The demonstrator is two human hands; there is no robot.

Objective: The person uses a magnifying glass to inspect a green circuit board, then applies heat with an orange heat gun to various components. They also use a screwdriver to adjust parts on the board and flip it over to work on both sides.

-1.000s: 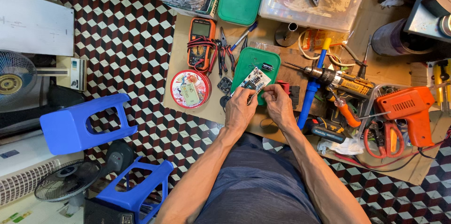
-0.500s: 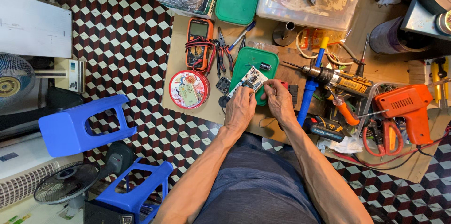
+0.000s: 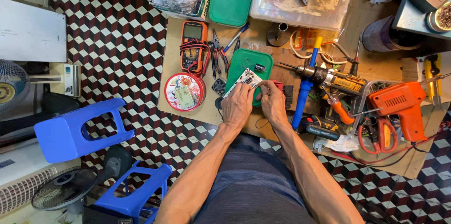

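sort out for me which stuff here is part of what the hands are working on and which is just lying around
In hand:
left hand and right hand on the small circuit board
green lid beneath it

Lying about:
multimeter
round red tin
orange glue gun
drill
blue stools

The tiled floor [image 3: 117, 31] bore a red, black and white cube pattern. Two plastic stools [image 3: 75, 135] were blue, the flat plastic lid [image 3: 249, 66] green, the soldering gun [image 3: 399, 106] orange, the round tin [image 3: 184, 91] red.
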